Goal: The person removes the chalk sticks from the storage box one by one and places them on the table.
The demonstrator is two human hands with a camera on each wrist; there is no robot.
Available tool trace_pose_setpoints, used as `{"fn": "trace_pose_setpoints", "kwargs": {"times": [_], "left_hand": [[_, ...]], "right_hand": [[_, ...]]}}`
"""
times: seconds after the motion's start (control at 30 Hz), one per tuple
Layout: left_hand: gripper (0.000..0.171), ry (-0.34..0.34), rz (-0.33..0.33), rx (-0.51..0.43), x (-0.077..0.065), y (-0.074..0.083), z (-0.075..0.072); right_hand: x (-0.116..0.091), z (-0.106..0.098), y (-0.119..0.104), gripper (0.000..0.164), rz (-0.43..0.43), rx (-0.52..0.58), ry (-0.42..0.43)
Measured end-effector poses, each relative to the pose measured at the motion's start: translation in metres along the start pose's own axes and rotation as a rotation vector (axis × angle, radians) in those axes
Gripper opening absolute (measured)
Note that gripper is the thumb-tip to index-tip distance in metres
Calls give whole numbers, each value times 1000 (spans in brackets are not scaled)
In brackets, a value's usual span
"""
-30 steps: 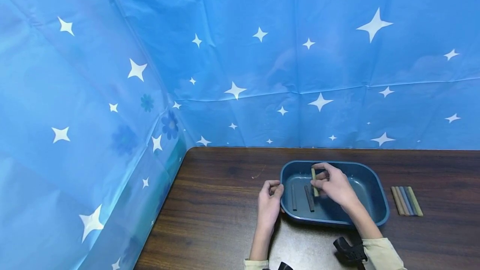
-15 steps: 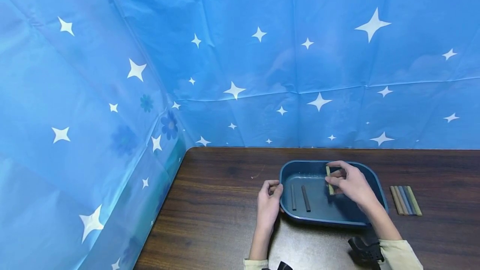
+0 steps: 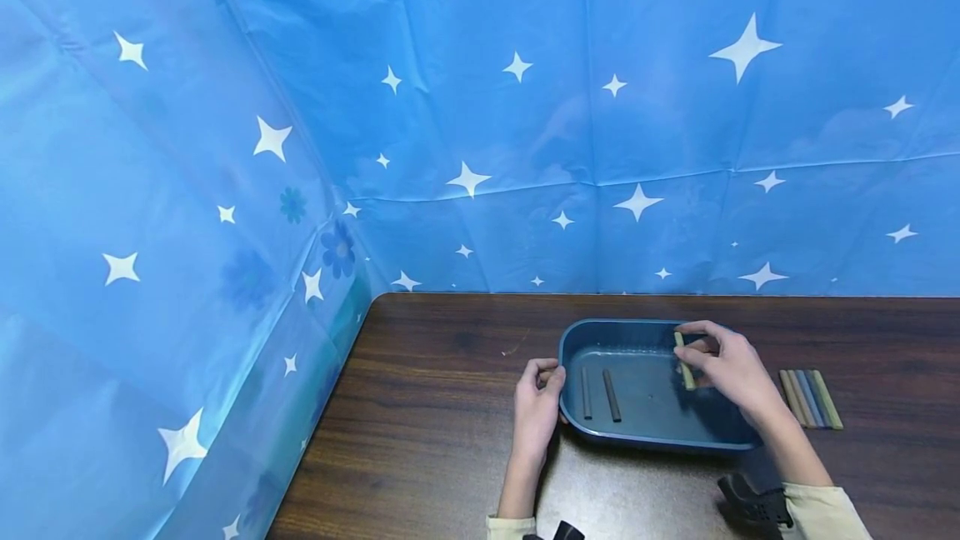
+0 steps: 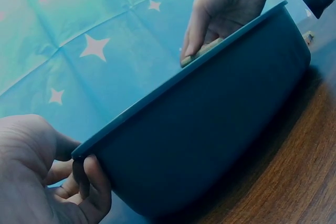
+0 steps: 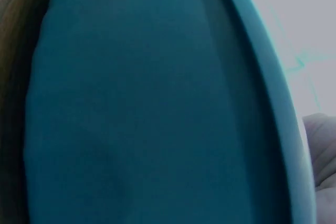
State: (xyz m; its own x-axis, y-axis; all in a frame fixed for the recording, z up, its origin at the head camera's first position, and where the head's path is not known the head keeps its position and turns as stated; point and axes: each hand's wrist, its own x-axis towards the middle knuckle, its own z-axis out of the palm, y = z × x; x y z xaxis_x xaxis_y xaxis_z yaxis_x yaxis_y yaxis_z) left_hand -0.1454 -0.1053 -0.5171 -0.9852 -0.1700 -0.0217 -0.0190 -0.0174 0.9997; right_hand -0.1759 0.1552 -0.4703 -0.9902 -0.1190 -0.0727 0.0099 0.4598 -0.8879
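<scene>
A dark blue rectangular basin [image 3: 651, 419] stands on the table. My left hand [image 3: 536, 415] holds its left end; in the left wrist view, fingers curl around a small handle [image 4: 80, 174] under the rim. My right hand [image 3: 735, 369] pinches a yellow-green stick [image 3: 686, 369] over the right half of the basin. That stick points roughly front to back and shows just above the rim in the left wrist view. On the basin's floor at the left lie a grey stick [image 3: 587, 394] and a dark brown stick [image 3: 612, 396], apart and nearly parallel. The basin wall fills most of the right wrist view.
To the right of the basin, several coloured sticks [image 3: 812, 400] lie side by side on the dark wooden table [image 3: 442, 407]. A blue sheet with white stars [image 3: 480, 107] hangs behind the table and along its left side.
My right hand has carried the yellow-green stick rightward, away from the dark brown stick. The dark brown stick has shifted slightly left. My left hand stays at the basin's left end.
</scene>
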Motion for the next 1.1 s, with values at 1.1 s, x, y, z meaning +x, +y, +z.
{"fn": "trace_pose_setpoints", "kwargs": {"times": [1.1], "left_hand": [[25, 8, -21, 1, 0, 1, 3]], "right_hand": [[-17, -55, 23, 54, 9, 64, 4]]}}
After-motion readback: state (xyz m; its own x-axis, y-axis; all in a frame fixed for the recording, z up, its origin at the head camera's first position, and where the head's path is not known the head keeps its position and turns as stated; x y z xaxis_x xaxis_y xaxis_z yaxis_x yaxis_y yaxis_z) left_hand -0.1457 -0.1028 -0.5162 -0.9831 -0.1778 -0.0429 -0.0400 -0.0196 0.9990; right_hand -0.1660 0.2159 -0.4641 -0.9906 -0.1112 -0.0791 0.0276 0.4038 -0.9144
